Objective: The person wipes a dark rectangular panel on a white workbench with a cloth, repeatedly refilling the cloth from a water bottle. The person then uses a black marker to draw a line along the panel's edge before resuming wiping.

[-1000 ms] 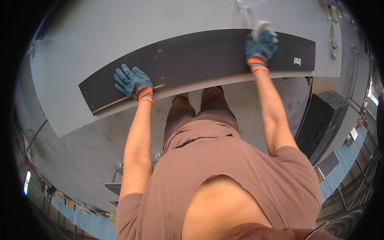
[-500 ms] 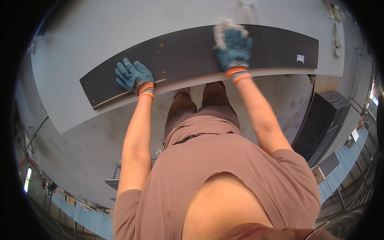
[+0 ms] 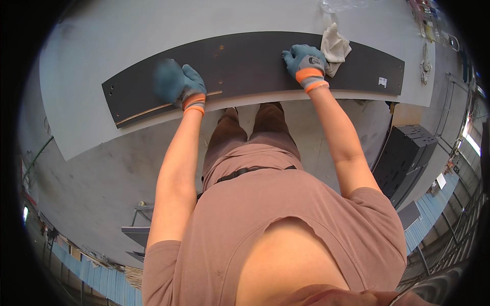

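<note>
A long dark grey panel (image 3: 255, 61) with one curved edge lies flat before me, with small holes, a pale slot near its left front edge and a white label at the right. Over its left part is my left hand (image 3: 178, 84) in a blue-grey glove with an orange cuff; motion smears its fingers. My right hand (image 3: 308, 62), gloved alike, rests right of the panel's middle with its fingers curled in. A crumpled off-white cloth (image 3: 335, 48) sticks out from that hand's outer side; the part at the palm is hidden.
The panel lies on a pale grey work surface (image 3: 127, 48). Clear plastic (image 3: 342, 5) lies beyond the panel, and a stringy white bundle (image 3: 425, 64) at the far right. A dark stack of boards (image 3: 406, 155) stands on the right; dark pieces (image 3: 137, 234) are low on the left.
My right hand has turned its fingers inward, and the cloth has moved from beyond its fingertips to its right side. My left hand has shifted slightly right and become blurred.
</note>
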